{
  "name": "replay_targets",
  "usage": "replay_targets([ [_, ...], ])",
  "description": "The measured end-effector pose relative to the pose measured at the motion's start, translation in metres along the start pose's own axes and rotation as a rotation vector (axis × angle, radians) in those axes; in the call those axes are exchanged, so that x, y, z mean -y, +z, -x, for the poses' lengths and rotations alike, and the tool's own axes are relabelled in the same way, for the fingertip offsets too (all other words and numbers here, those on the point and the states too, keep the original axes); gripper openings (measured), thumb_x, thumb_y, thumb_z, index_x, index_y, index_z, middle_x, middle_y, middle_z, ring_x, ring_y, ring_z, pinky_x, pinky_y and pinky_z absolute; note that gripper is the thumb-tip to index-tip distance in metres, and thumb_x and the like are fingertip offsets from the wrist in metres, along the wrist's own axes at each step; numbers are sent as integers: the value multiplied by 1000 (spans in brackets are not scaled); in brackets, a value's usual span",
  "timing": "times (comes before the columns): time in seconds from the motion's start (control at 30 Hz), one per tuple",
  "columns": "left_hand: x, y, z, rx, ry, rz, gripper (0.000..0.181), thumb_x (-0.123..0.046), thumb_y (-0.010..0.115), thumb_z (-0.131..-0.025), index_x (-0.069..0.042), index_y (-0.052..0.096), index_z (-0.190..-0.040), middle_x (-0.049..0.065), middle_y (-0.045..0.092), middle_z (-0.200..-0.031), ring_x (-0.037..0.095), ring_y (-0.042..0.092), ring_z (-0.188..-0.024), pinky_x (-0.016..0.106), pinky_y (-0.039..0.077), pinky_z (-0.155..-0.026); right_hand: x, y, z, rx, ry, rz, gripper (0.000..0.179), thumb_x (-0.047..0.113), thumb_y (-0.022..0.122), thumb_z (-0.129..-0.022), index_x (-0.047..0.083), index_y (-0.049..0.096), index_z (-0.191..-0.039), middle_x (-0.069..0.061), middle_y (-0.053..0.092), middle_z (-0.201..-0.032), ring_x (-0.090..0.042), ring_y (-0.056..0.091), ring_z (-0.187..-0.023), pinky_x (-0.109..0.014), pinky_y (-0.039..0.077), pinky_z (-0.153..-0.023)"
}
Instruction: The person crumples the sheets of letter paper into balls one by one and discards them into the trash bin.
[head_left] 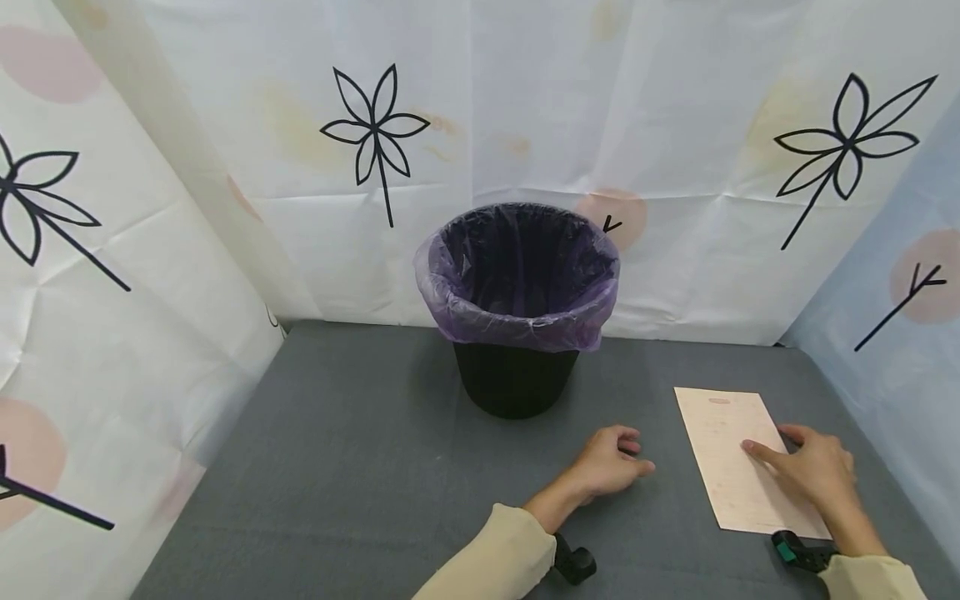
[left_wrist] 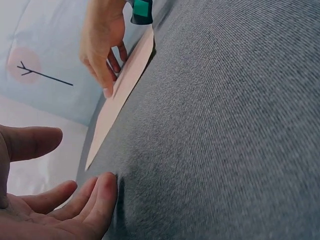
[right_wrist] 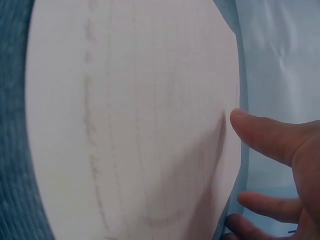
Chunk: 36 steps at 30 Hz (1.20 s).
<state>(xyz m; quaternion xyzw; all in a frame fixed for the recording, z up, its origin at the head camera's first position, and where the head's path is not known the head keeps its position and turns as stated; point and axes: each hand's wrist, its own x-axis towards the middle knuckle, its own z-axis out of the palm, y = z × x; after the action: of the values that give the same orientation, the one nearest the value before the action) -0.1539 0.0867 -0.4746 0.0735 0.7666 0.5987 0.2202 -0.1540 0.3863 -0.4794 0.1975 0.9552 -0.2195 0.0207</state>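
Note:
A pale peach sheet of paper (head_left: 723, 458) with faint lines of print lies flat on the grey cloth at the right. My right hand (head_left: 819, 471) is at its right edge: the thumb reaches over the sheet, and the other fingers extend beside that edge. In the right wrist view a gap shows between thumb (right_wrist: 250, 122) and fingers; whether the thumb touches the paper (right_wrist: 125, 120) is unclear. Left of the sheet, my left hand (head_left: 609, 462) hovers near the cloth, fingers loosely bent, holding nothing. The left wrist view shows its thumb and fingers apart.
A black bin (head_left: 517, 379) with a purple plastic liner (head_left: 525, 329) stands at the back middle of the grey cloth surface (head_left: 337, 467). White patterned sheets (head_left: 247, 133) hang behind and on both sides. Each wrist carries a dark camera mount (head_left: 576, 565).

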Motion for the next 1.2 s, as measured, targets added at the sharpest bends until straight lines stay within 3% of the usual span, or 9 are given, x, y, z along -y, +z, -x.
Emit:
replay_targets([
  [0.23,-3,9,-6,-15,-57,60,43,-13,77,-90,-9,64,-130,-4,68,-108,11,64,-98,30,53,-84,1,-2,-1,7,32,9,87,44,76,-89,-20,40,-136,-48,36,-132,-66,30,-121,-71,29,-95],
  [0.57,-6,17,-15,8,-96,279,42,-2,75,-91,-1,60,-130,7,68,-112,21,69,-91,40,56,-88,0,-4,-1,43,65,27,93,46,78,-86,-22,38,-135,-49,34,-129,-66,28,-120,-72,30,-94],
  [1.0,-12,35,-21,22,-135,414,43,2,73,-90,3,59,-130,13,67,-118,24,68,-104,42,56,-90,1,-4,-2,30,25,24,89,46,79,-85,-21,43,-129,-47,42,-124,-63,34,-113,-69,34,-87],
  [1.2,-13,43,-22,35,-150,485,43,5,72,-89,5,57,-130,16,65,-119,26,67,-106,44,55,-93,4,-1,-1,26,67,-32,85,41,81,-84,-22,43,-127,-46,42,-125,-61,32,-115,-68,31,-90],
])
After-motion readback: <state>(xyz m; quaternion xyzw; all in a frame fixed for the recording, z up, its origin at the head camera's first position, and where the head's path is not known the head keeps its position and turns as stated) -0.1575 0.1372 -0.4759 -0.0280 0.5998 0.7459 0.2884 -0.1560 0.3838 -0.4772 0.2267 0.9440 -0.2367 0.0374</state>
